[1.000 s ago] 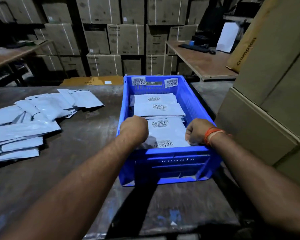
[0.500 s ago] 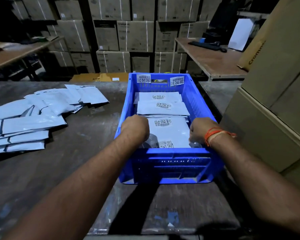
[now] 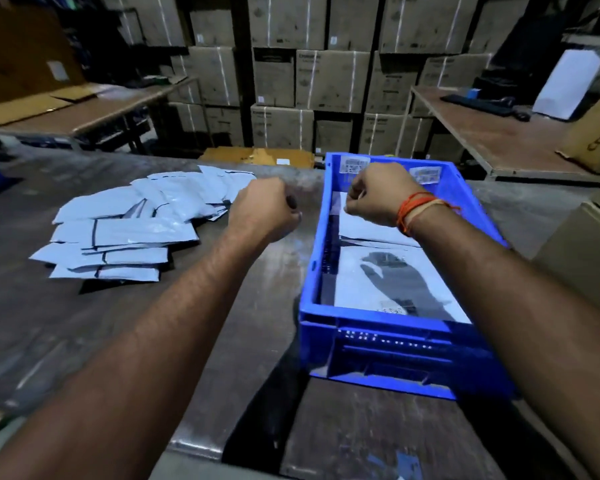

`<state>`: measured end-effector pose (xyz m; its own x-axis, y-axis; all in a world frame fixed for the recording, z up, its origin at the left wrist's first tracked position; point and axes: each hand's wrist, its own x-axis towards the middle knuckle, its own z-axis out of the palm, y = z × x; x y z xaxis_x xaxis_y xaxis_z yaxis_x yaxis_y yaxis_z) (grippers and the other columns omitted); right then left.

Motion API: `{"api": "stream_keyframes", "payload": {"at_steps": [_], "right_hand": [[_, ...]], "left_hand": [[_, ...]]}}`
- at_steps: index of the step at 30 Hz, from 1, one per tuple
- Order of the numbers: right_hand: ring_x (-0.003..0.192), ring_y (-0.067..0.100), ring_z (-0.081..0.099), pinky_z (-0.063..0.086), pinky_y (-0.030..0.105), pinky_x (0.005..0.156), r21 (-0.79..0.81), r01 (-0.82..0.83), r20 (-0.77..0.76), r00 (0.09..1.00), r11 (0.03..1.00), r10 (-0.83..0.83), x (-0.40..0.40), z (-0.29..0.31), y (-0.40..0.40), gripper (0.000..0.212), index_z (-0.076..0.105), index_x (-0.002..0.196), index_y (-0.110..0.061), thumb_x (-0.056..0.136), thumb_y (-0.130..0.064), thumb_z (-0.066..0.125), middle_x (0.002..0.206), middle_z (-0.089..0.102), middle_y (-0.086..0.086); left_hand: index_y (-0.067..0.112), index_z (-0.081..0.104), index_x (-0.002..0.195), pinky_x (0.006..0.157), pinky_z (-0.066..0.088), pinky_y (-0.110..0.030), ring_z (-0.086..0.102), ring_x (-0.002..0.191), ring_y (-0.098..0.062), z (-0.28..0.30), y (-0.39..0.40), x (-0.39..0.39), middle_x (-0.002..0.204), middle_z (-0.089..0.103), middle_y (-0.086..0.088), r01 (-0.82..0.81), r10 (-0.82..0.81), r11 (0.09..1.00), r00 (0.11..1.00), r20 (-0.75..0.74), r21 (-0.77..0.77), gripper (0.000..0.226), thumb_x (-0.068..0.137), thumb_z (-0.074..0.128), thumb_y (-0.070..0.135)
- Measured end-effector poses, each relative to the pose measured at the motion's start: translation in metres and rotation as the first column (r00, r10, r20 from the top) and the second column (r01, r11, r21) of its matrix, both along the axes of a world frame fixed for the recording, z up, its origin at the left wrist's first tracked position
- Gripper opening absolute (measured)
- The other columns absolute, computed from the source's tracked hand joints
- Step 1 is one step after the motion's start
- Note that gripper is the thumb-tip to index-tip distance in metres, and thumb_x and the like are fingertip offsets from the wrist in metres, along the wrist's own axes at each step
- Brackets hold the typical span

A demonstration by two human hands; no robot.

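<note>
Pouches (image 3: 125,233) wanted laying flat in crate (image 3: 388,344); left grip (image 3: 265,209) was curled, perhaps round something dark; right grip (image 3: 374,195) was fisted, empty.

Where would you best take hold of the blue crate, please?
Probably at its two short ends: the near one from the front, the far one over its rim. The crate lies lengthwise away from you, and its near wall shows a handle recess.

Warehouse: stacked strapped cartons (image 3: 329,77), packing tables (image 3: 492,140)
</note>
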<state>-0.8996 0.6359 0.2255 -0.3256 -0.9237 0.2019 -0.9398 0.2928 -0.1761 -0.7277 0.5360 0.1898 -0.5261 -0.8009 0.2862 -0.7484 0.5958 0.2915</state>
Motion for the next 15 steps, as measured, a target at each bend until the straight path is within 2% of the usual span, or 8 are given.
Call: {"api": "stream_keyframes", "payload": {"at_steps": [4, 9, 11, 13, 15], "right_hand": [[0.089, 0.031, 0.068, 0.038, 0.023, 0.069, 0.025, -0.095, -0.012, 0.995, 0.995, 0.095, 0.044, 0.003, -0.058, 0.014, 0.077, 0.085, -0.015, 0.081, -0.023, 0.067, 0.085, 0.073, 0.013], [0.088, 0.029, 0.070, 0.052, 0.027, 0.077, 0.079, -0.140, 0.036, 0.990, 0.987, 0.138, 0.100, -0.007, -0.127, 0.018, 0.079, 0.091, -0.012, 0.086, -0.020, 0.063, 0.086, 0.075, 0.013], [0.086, 0.027, 0.069, 0.049, 0.025, 0.069, 0.139, -0.139, 0.062, 0.989, 0.981, 0.131, 0.121, -0.017, -0.153, 0.018, 0.078, 0.094, -0.012, 0.088, -0.018, 0.062, 0.089, 0.075, 0.012], [0.075, 0.025, 0.065, 0.044, 0.023, 0.057, 0.196, -0.130, 0.098, 0.989, 0.972, 0.113, 0.140, -0.030, -0.179, 0.017, 0.078, 0.095, -0.012, 0.087, -0.015, 0.063, 0.084, 0.073, 0.009], [0.076, 0.023, 0.064, 0.048, 0.024, 0.063, 0.214, -0.129, 0.136, 0.986, 0.968, 0.101, 0.157, -0.049, -0.204, 0.016, 0.079, 0.093, -0.014, 0.086, -0.017, 0.065, 0.083, 0.072, 0.005]], "left_hand": [[0.021, 0.077, 0.097, 0.071, 0.053, -0.031, 0.066, 0.092, -0.030, -0.005, -0.035, 0.035, 0.092, 0.074, -0.006, -0.015, 0.016, 1.000, 1.000, -0.005, 0.023, 0.021, 0.082, 0.072, 0.034], [0.022, 0.076, 0.102, 0.070, 0.053, -0.031, 0.066, 0.093, -0.029, -0.019, -0.100, 0.084, 0.095, 0.073, -0.005, -0.033, 0.029, 0.996, 0.998, 0.047, 0.083, 0.025, 0.082, 0.074, 0.037], [0.022, 0.076, 0.102, 0.070, 0.054, -0.032, 0.065, 0.093, -0.028, -0.027, -0.128, 0.107, 0.095, 0.072, -0.006, -0.053, 0.046, 0.993, 0.997, 0.068, 0.105, 0.024, 0.082, 0.074, 0.035], [0.021, 0.076, 0.098, 0.073, 0.056, -0.034, 0.065, 0.093, -0.027, -0.038, -0.157, 0.132, 0.093, 0.072, -0.006, -0.085, 0.074, 0.988, 0.993, 0.087, 0.127, 0.021, 0.081, 0.074, 0.034], [0.019, 0.075, 0.096, 0.074, 0.057, -0.036, 0.065, 0.093, -0.028, -0.052, -0.187, 0.157, 0.091, 0.071, -0.006, -0.113, 0.097, 0.982, 0.989, 0.107, 0.151, 0.020, 0.079, 0.072, 0.029]]}}
